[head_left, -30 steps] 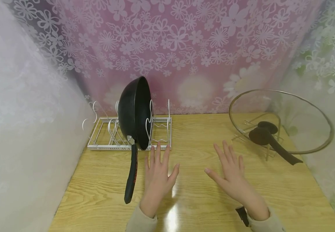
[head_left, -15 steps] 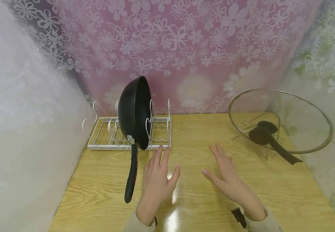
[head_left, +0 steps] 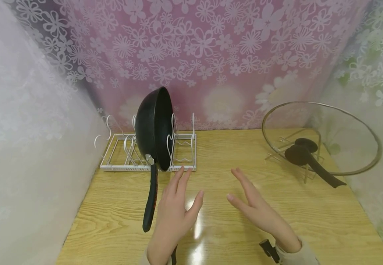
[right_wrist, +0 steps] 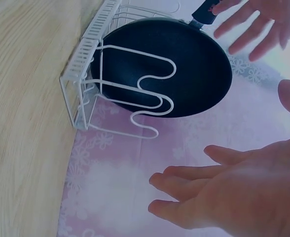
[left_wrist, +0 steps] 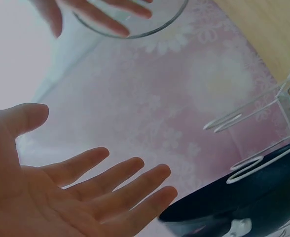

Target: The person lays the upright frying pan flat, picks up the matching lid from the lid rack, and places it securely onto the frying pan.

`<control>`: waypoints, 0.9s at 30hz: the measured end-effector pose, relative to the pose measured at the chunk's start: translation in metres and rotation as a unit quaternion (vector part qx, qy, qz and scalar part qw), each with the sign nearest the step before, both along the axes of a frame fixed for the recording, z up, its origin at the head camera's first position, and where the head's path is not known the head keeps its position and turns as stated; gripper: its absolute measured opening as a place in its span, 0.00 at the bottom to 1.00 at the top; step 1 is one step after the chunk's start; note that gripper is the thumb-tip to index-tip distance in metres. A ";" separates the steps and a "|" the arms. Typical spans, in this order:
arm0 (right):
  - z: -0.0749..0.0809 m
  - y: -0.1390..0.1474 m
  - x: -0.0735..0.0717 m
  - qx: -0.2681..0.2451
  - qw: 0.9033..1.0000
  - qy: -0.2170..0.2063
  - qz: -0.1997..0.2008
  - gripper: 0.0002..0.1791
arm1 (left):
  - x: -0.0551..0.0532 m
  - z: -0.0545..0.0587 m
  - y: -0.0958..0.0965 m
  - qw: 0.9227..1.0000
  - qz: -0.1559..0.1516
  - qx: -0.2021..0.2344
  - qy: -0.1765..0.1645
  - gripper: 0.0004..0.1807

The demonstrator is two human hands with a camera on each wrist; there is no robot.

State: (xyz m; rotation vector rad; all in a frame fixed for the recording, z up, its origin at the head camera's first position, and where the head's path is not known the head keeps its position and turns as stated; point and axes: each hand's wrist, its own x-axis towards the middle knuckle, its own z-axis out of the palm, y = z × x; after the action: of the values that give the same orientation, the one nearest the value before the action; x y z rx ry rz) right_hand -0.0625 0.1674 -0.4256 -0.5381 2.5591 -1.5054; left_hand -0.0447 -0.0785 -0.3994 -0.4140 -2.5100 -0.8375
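Observation:
A black frying pan (head_left: 154,129) with a deep bowl stands on edge in a white wire rack (head_left: 184,147), its black handle (head_left: 149,200) pointing toward me. My left hand (head_left: 174,209) hovers just right of that handle, fingers extended and thumb apart, holding nothing. In the left wrist view its palm (left_wrist: 61,202) shows with all fingers spread. Over the middle of the table my right hand (head_left: 259,209) faces it, fingers straight, thumb apart, also holding nothing. To its right, a glass lid (head_left: 370,129) with a metal rim leans on a small stand, a dark ladle-shaped utensil (head_left: 317,165) overlapping it.
The wooden table (head_left: 224,147) runs back to a pink floral curtain (head_left: 204,55). Pale sheeting (head_left: 39,147) closes the left side, and a floral sheet (head_left: 376,92) the right. The thin wire stand (head_left: 305,176) shows beneath the lid.
Both hands have turned so the palms face each other more, and drawn slightly back toward me. The right hand has shifted left. Pan, rack and lid stay put.

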 end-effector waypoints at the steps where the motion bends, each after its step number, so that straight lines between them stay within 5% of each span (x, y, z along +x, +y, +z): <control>1: 0.001 -0.001 0.000 -0.003 1.000 -0.001 0.002 0.40 | 0.002 0.004 -0.002 1.000 -0.001 0.006 -0.002 0.33; 13: 0.002 -0.013 0.001 -0.031 0.999 -0.019 0.022 0.38 | 0.028 0.038 -0.035 0.999 0.011 0.046 0.005 0.35; 15: 0.001 -0.015 0.001 -0.037 0.999 -0.028 0.024 0.38 | 0.031 0.041 -0.042 0.998 0.018 0.054 -0.015 0.36; 21: 0.001 -0.020 0.002 -0.045 0.998 -0.036 0.027 0.37 | 0.031 0.043 -0.064 0.994 0.020 0.093 -0.048 0.35; 27: 0.001 -0.025 0.001 -0.059 0.997 -0.041 0.040 0.36 | 0.021 0.036 -0.082 0.986 -0.025 0.159 -0.037 0.32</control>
State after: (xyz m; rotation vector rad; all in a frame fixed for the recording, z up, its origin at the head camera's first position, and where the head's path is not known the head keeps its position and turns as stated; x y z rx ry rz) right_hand -0.0611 0.1425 -0.4247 -0.5719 2.3707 -1.6235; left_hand -0.0240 -0.1606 -0.3632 -0.3431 -2.3818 -1.2696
